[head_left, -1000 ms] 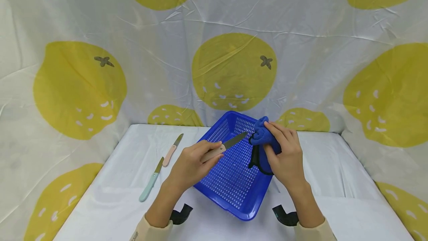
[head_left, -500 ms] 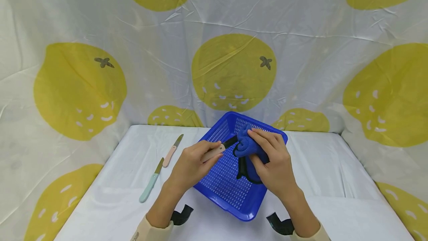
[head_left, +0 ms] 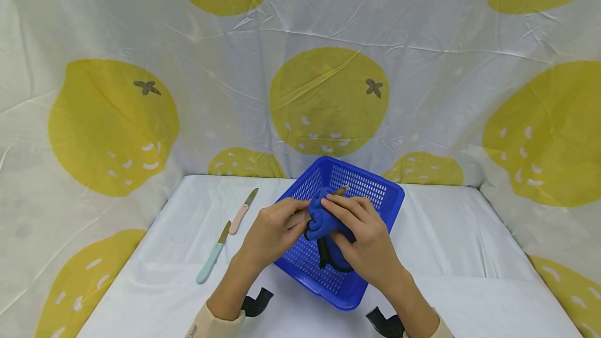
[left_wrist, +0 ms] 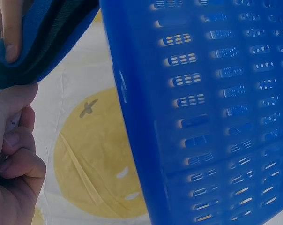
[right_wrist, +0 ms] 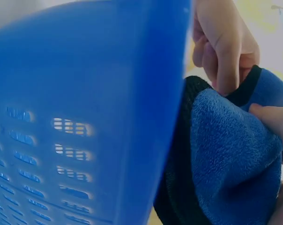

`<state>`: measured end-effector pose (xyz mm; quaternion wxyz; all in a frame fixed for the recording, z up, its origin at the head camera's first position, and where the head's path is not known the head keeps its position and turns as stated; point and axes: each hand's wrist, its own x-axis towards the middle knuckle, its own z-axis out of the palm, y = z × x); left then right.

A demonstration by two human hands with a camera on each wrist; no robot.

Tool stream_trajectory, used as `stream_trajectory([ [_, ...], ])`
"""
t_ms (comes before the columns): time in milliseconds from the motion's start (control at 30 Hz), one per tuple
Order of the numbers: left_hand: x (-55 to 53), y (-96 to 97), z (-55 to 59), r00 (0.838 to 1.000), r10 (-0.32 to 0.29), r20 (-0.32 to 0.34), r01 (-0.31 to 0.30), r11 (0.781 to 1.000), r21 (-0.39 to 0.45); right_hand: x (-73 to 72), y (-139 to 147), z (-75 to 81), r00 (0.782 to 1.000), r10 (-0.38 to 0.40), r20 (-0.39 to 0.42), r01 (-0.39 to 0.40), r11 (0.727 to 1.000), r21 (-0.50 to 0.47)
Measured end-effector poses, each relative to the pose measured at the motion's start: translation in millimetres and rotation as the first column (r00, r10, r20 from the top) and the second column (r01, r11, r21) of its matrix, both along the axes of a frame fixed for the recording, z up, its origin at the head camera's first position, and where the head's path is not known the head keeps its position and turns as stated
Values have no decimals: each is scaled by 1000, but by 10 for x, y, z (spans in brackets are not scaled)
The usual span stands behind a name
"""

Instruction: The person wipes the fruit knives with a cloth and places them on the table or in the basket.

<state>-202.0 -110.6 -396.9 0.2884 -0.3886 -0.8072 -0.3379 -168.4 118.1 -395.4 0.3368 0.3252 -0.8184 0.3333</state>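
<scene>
My left hand [head_left: 269, 231] grips a knife [head_left: 297, 218] by its pale handle, above the blue basket. In my right hand [head_left: 368, 239] is a blue cloth [head_left: 324, 221] with black edging, folded over the knife's blade. Only the blade's tip shows past the cloth's far side; the cloth hides the rest. Both hands are close together, the cloth reaching the left fingertips. From the left wrist view, the left hand [left_wrist: 15, 154] has its fingers curled at the cloth's edge. The right wrist view shows the cloth [right_wrist: 235, 154] bunched, with the right thumb on it.
A blue perforated plastic basket [head_left: 345, 304] stands at an angle on the white-covered table, beneath the hands. Left of it lie a pink-handled knife [head_left: 239, 218] and a mint-handled knife [head_left: 211, 263]. A lemon-print curtain [head_left: 225, 93] hangs behind the table.
My right hand has brought the cloth leftward, from beyond the blade's tip down along the blade to the handle. The left hand and its knife have stayed nearly still.
</scene>
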Motion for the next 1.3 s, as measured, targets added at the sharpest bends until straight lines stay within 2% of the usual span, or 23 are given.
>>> stream_trajectory([
  [333, 5, 0, 23, 1000, -17, 1, 17, 1000, -17, -26, -5, -11, 999, -54, 0, 54, 998, 22],
  [733, 7, 0, 31, 999, -53, -11, 53, 999, 4, -116, 139, 26, 994, -113, -8, 113, 994, -11],
  [1000, 26, 7, 37, 999, -53, 7, 53, 999, -1, -176, 282, 21, 984, -173, 34, 175, 983, -51],
  [1300, -6, -18, 2, 998, -67, 17, 65, 996, 63, -252, 493, 32, 973, -229, 0, 227, 964, -141],
])
